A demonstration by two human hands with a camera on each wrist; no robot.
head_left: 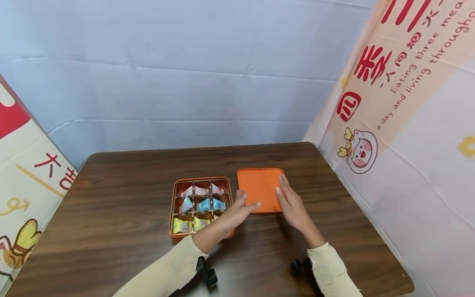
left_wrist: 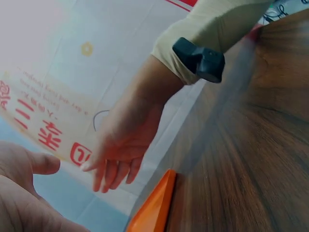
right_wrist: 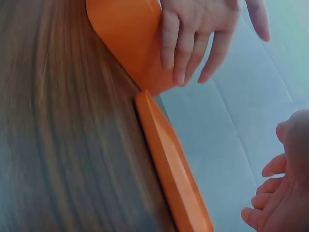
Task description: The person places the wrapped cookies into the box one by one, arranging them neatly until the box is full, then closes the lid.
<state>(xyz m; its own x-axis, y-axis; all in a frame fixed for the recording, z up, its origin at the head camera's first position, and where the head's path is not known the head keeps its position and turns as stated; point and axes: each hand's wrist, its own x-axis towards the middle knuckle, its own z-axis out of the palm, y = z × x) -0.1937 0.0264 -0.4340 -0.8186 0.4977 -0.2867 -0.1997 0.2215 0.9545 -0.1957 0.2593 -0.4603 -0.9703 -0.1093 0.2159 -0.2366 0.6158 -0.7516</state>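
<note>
An orange square lid [head_left: 259, 187] lies on the table, its raised rim showing in the right wrist view. Left of it stands an orange box [head_left: 172, 214] divided into compartments, with wrapped candies inside: pink [head_left: 201, 190] at the back, blue [head_left: 203, 205] in the middle row, yellow [head_left: 182, 225] in front. My left hand [head_left: 235, 213] is above the gap between box and lid, fingers extended, its forearm hiding the box's front right corner. Over the lid's right side my right hand [head_left: 295, 208] hovers with straight fingers. Both palms face each other and hold nothing.
The brown wooden table [head_left: 122, 202] has rounded corners. A pale cloth backdrop [head_left: 167, 82] hangs behind it, with printed cloths [head_left: 412, 136] along the right and left sides. Black wrist devices [head_left: 206, 272] are strapped at both sleeves.
</note>
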